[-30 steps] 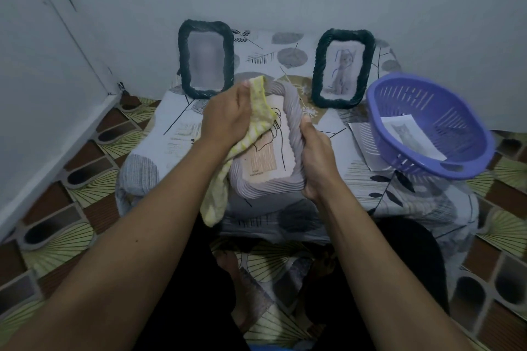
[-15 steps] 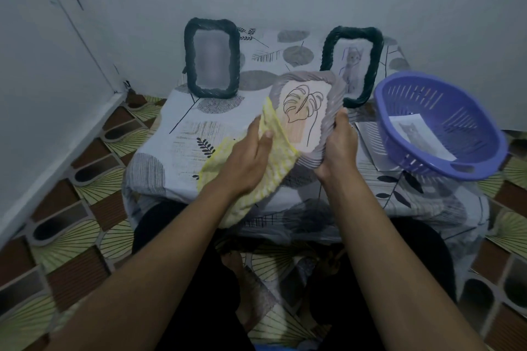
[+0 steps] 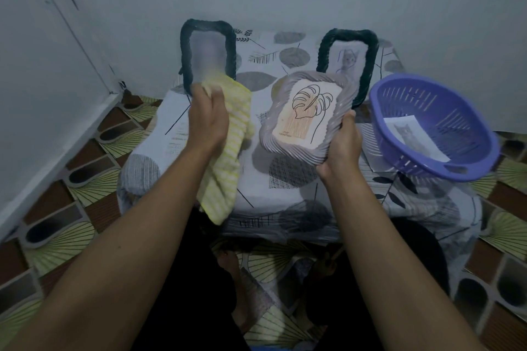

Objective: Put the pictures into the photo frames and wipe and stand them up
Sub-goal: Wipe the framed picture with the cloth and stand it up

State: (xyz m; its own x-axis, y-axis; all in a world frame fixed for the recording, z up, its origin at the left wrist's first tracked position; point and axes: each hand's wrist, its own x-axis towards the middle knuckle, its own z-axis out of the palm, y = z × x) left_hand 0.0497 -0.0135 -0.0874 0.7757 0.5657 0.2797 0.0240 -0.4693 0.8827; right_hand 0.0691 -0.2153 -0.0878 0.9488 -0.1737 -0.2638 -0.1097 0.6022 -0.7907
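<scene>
My right hand (image 3: 340, 148) grips the lower right corner of a grey ribbed photo frame (image 3: 336, 100) holding a leaf drawing, tilted above the table. My left hand (image 3: 209, 120) clutches a yellow striped cloth (image 3: 228, 168) that hangs down, apart from the grey frame and to its left. Two dark green frames stand upright at the back of the table: the left frame (image 3: 185, 45) with a blurred picture, partly covered by the cloth, and the right frame (image 3: 369, 65) with a cat drawing, partly behind the grey frame.
A purple plastic basket (image 3: 399, 134) with a cat picture (image 3: 413, 137) inside sits on the table's right. The low table wears a leaf-patterned cover (image 3: 285, 179). White walls close in behind and at left. Patterned floor tiles (image 3: 71, 179) surround the table.
My left hand has pulled the cloth off the grey frame and moved it left and up. My right hand has shifted the frame to the right and turned its face towards me.
</scene>
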